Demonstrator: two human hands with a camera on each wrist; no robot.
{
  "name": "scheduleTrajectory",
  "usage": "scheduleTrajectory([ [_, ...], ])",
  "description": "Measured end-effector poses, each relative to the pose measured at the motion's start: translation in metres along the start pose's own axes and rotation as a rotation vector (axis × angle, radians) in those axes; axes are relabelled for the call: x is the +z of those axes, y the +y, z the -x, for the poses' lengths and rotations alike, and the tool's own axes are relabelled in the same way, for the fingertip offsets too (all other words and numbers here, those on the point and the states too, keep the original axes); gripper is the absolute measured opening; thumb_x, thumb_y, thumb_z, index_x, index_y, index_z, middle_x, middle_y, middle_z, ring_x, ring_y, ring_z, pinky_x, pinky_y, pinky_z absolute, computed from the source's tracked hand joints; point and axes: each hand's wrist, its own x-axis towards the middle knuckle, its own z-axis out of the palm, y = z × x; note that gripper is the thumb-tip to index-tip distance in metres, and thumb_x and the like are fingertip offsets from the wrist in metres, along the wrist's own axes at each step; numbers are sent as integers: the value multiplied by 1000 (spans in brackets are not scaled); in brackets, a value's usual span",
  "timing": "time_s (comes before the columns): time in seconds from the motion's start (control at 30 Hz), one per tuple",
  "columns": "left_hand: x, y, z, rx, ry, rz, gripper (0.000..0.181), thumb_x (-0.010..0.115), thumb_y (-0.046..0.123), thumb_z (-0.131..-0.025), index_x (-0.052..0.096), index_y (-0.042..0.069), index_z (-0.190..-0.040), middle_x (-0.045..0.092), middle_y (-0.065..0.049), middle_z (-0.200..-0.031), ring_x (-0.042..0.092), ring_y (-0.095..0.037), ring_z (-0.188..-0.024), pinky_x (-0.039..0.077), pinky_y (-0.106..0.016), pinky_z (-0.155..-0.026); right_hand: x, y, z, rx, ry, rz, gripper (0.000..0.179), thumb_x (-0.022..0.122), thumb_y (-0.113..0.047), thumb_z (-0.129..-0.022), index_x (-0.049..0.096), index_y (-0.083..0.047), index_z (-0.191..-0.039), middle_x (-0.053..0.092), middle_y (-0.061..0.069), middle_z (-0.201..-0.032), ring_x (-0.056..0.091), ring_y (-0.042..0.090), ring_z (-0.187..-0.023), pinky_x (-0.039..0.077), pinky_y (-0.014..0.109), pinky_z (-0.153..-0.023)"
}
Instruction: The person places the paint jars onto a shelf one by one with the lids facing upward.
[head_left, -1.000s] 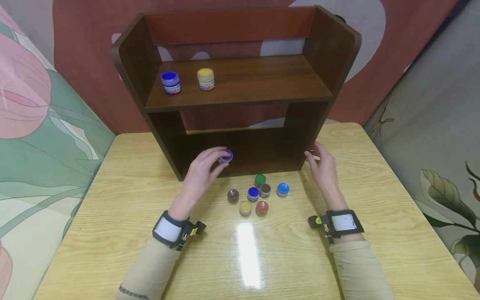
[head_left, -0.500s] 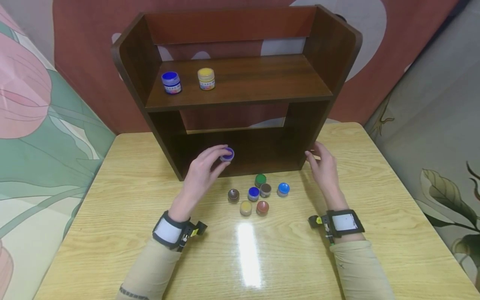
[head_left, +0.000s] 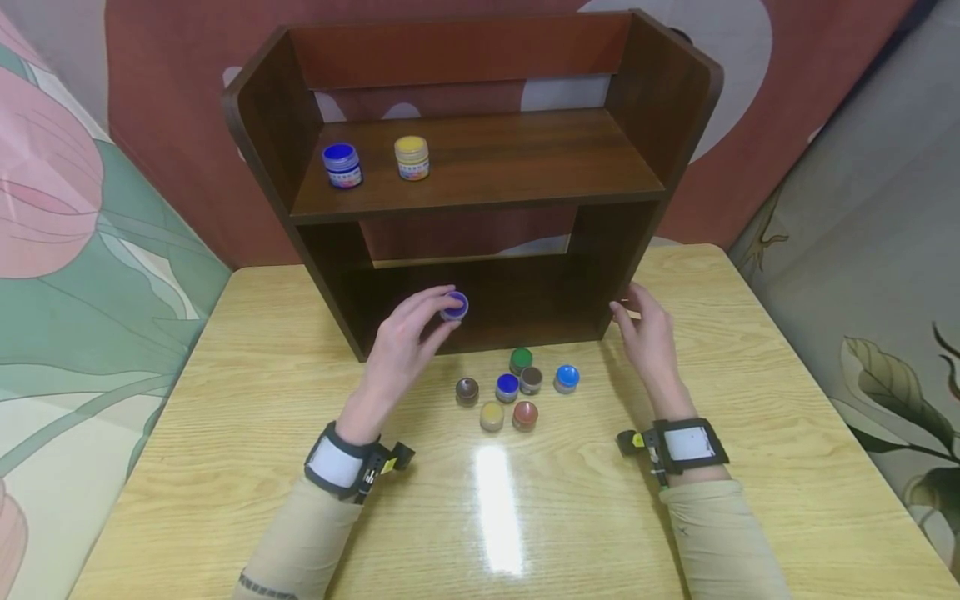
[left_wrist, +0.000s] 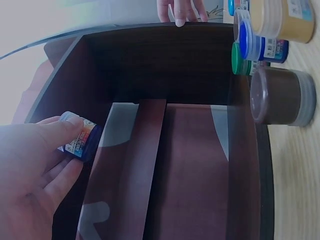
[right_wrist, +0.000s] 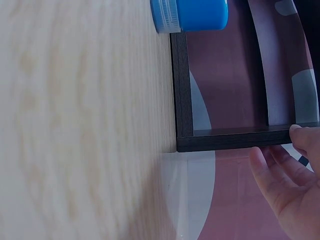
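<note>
A small dark-blue paint jar (head_left: 454, 313) is pinched between the thumb and fingers of my left hand (head_left: 397, 342), in front of the shelf's lower compartment. In the left wrist view the jar (left_wrist: 84, 142) is tilted, its label showing, near the underside of the middle board. My right hand (head_left: 651, 337) holds the right side panel of the dark brown wooden shelf (head_left: 480, 205). Its thumb (right_wrist: 300, 137) lies on the panel's front edge, with the other fingers on the outer side. On the middle board stand a blue paint jar (head_left: 342, 167) and a yellow one (head_left: 412, 160).
Several paint jars stand on the wooden table (head_left: 225, 433) before the shelf: green (head_left: 521, 360), light blue (head_left: 567, 379), dark blue (head_left: 507, 387), red (head_left: 525, 415), pale yellow (head_left: 492, 416) and brown ones (head_left: 467, 391). Patterned cloth (head_left: 795, 150) hangs behind and beside the table.
My left hand has shifted slightly up and right with the paint jar in its fingers. The right hand stays at the side panel.
</note>
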Motion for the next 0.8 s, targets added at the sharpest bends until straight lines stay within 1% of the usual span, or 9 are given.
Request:
scheduleTrajectory([
  [0.13, -2, 4, -1, 20, 23, -2, 30, 79, 6, -82, 71, 5, -111, 69, -11, -128, 67, -25, -117, 56, -33, -99, 0, 0, 0, 1, -3, -1, 36, 56, -11, -101, 55, -2, -136, 64, 23, -130, 66, 37, -114, 60, 46, -87],
  [0.4, -5, 11, -5, 42, 64, 19, 29, 79, 6, -83, 71, 5, -111, 69, -12, -127, 68, -26, -115, 57, -31, -97, -1, 0, 0, 7, -4, -9, 35, 55, -10, -101, 55, -2, -135, 64, 23, -130, 66, 37, -115, 60, 45, -87],
  [0.63, -5, 17, -10, 44, 84, 52, 25, 76, 8, -86, 71, 5, -111, 69, -12, -127, 67, -26, -117, 54, -28, -101, -1, -1, -1, 5, 0, -12, 34, 56, -10, -101, 56, -2, -134, 65, 23, -128, 67, 37, -113, 59, 44, -86],
  [0.8, -6, 24, -16, 51, 89, 51, 27, 76, 8, -86, 70, 6, -112, 68, -10, -129, 66, -24, -119, 53, -29, -103, 0, 0, 0, 10, -3, -19, 33, 56, -10, -101, 57, -1, -133, 65, 24, -127, 67, 37, -113, 59, 44, -86],
])
